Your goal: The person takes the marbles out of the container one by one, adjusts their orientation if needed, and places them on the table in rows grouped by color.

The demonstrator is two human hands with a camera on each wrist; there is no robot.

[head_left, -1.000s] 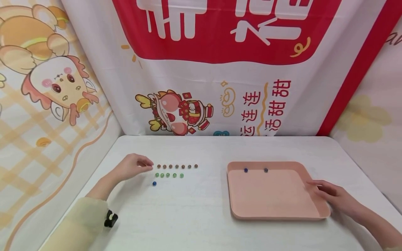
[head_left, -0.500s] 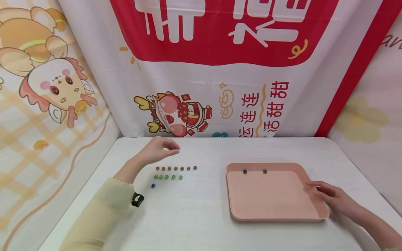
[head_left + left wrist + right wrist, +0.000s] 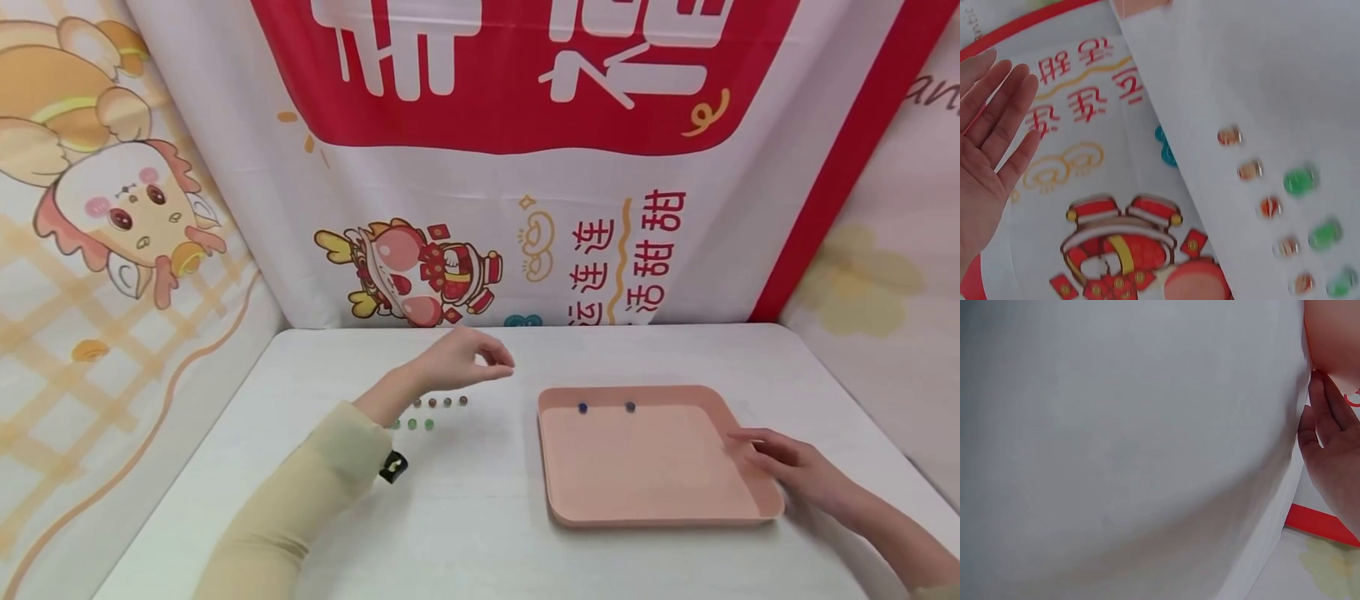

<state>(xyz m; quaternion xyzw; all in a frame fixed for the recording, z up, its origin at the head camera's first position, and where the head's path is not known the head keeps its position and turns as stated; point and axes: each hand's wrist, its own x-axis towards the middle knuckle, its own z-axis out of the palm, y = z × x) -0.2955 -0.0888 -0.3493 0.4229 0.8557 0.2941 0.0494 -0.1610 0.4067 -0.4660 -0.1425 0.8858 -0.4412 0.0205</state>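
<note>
My left hand [image 3: 465, 362] is raised over the table between the marble rows and the tray. Its fingers look straight and relaxed in the left wrist view, and nothing shows in them. Behind its wrist lie a row of brown marbles [image 3: 447, 402] and a row of green marbles [image 3: 412, 424], partly covered by the sleeve. Fingertips of my right hand [image 3: 798, 467] rest at the right rim of a shallow pink tray [image 3: 660, 487]. Along the tray's far side sit a dark blue marble [image 3: 582, 408] and another dark marble [image 3: 631, 407].
Everything stands on a white table [image 3: 465, 517]. A printed cloth [image 3: 517, 192] hangs along its far edge, with patterned side panels left and right. A black bow-like piece [image 3: 393, 467] is on the left sleeve.
My left hand has moved from the left end of the marble rows up and right toward the tray. Its arm now hides the single blue marble and several others. The right hand has stayed put.
</note>
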